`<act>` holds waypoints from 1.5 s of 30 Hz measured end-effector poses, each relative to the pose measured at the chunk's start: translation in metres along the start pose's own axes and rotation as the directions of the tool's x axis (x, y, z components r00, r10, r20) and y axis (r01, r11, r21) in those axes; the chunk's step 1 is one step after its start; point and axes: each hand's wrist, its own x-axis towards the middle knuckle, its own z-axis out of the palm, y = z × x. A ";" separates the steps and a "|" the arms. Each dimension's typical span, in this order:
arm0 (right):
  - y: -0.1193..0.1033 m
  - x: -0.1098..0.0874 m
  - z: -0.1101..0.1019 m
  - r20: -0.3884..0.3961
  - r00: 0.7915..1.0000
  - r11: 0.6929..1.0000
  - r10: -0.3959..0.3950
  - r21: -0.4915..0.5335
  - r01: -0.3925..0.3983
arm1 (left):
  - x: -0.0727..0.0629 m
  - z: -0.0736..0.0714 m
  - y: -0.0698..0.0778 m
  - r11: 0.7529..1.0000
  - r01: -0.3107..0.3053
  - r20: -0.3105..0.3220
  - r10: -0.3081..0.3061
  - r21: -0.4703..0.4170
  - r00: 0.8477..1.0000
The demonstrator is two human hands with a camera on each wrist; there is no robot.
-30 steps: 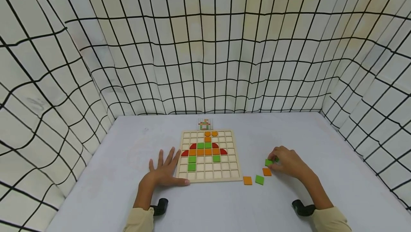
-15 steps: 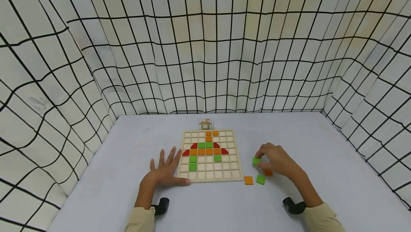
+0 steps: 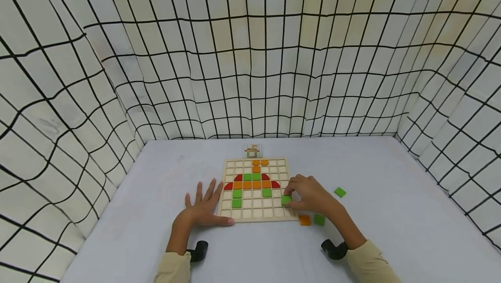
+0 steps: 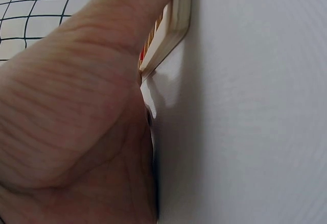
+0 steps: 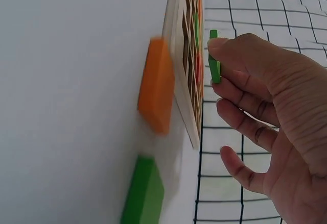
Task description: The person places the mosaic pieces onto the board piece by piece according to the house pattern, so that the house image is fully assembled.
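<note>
My right hand (image 3: 311, 194) pinches a green square tile (image 3: 286, 200) between thumb and fingers, over the right side of the wooden grid board (image 3: 256, 220). In the right wrist view, this green tile (image 5: 214, 68) is edge-on at the fingertips, raised off the board. Several tiles form a pattern on the board: red quarter-rounds, orange and green squares, and two orange round pieces at the top. My left hand (image 3: 203, 210) lies with fingers spread at the board's left side, thumb along its lower left corner and fingertips near the left edge.
Right of the board's near corner lie an orange square tile (image 3: 305, 220) and a green one (image 3: 319, 220). Another green tile (image 3: 340, 192) rests beyond the right wrist. A small pattern card (image 3: 253, 151) is behind the board. Netting (image 3: 274, 78) encloses the white table (image 3: 188, 157).
My right hand has picked up a green tile and carried it left over the board. Another green tile is uncovered; the right arm now hides an orange tile. The left hand stays put.
</note>
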 end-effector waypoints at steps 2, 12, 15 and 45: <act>-0.005 0.005 0.003 0.003 1.000 1.000 -0.014 0.003 0.014 | 0.000 -0.001 0.002 1.000 -0.004 -0.007 0.004 -0.002 1.000; -0.024 0.022 0.013 -0.004 0.998 0.997 -0.070 -0.027 0.070 | -0.002 -0.002 0.006 1.000 -0.017 -0.021 0.017 0.007 1.000; -0.026 0.026 0.016 0.000 0.998 0.997 -0.070 -0.045 0.069 | -0.002 -0.002 0.007 1.000 -0.018 -0.026 0.019 0.002 0.999; -0.032 0.031 0.021 0.054 0.994 0.995 -0.096 -0.034 0.098 | -0.002 -0.002 0.003 1.000 -0.003 -0.001 0.003 0.001 1.000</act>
